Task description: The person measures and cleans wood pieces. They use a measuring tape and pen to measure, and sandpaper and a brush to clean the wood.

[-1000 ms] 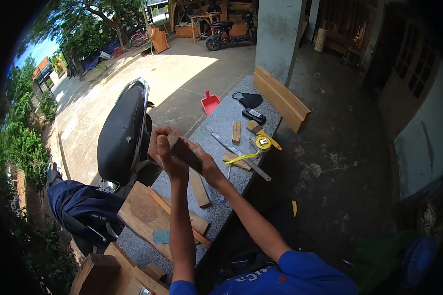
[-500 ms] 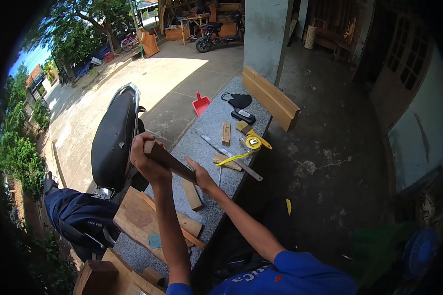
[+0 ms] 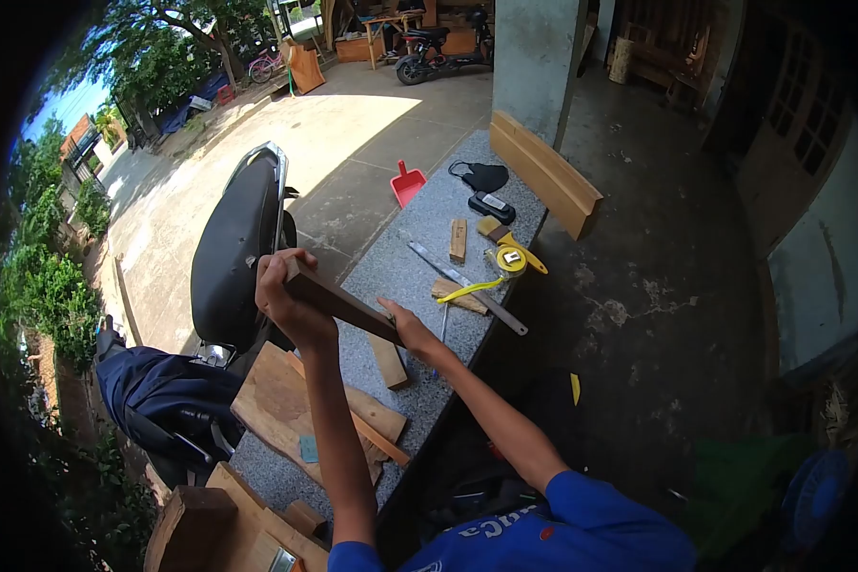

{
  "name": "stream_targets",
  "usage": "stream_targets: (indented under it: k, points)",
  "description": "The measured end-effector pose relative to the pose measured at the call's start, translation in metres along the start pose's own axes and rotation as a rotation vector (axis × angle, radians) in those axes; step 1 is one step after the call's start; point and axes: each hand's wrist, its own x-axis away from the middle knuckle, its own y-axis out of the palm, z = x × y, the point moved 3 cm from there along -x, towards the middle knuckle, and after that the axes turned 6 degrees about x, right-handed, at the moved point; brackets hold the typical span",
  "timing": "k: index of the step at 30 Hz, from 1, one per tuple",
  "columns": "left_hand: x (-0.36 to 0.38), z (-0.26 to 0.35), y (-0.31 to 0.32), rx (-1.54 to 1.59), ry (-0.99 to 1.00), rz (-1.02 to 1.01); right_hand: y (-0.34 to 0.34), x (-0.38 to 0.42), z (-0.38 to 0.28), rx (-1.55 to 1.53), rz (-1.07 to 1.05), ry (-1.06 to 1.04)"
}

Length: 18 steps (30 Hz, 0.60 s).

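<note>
A brown wooden bar [image 3: 343, 302] is held slantwise above the speckled stone table [image 3: 419, 391]. My left hand [image 3: 294, 303] grips its upper left end, fingers wrapped round it. My right hand [image 3: 412, 329] holds the lower right end. Beneath the bar lies a short wood block [image 3: 387, 360]. To the right are a metal ruler [image 3: 491, 307], a small wood piece [image 3: 458, 240], a yellow tape measure [image 3: 511, 258] and a brush [image 3: 499, 232].
Wide boards [image 3: 281, 400] and a dark wood block [image 3: 193, 524] lie at the near left. A long plank [image 3: 543, 172] stands at the table's far right edge, near a black mask [image 3: 481, 176]. A motorbike seat [image 3: 234, 253] is beyond the left edge.
The view has shifted, so the table and surroundings appear slightly further right and higher. Both hands still hold the bar, which looks much the same relative to them.
</note>
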Motion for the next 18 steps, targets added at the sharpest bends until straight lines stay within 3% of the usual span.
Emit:
stream_targets:
  k: [1,4,7,8,10,12,15,18]
  points:
    - [0.002,0.003,0.003,-0.008,0.000,0.018,-0.003,0.001,-0.022,0.016,0.007,0.012]
    - [0.012,0.005,0.012,-0.022,-0.023,0.072,0.010,0.010,-0.120,-0.195,-0.106,-0.307]
    - [0.016,0.009,0.019,-0.226,0.198,0.022,0.013,0.021,-0.163,-0.241,-0.043,-0.515]
    - [0.015,0.003,0.012,-0.227,0.142,0.045,0.013,0.018,-0.148,-0.184,-0.030,-0.525]
    - [0.011,-0.004,0.000,-0.036,0.074,0.030,0.009,0.010,-0.080,0.092,0.023,-0.341]
    - [0.009,-0.001,0.003,0.062,0.058,0.064,-0.002,0.000,0.004,0.131,-0.046,-0.025]
    - [0.007,-0.001,0.008,-0.184,0.085,-0.012,-0.006,-0.006,-0.002,0.009,0.078,-0.003]
    - [0.009,-0.004,0.021,-0.177,0.104,-0.040,-0.003,0.014,-0.122,-0.079,0.027,-0.338]
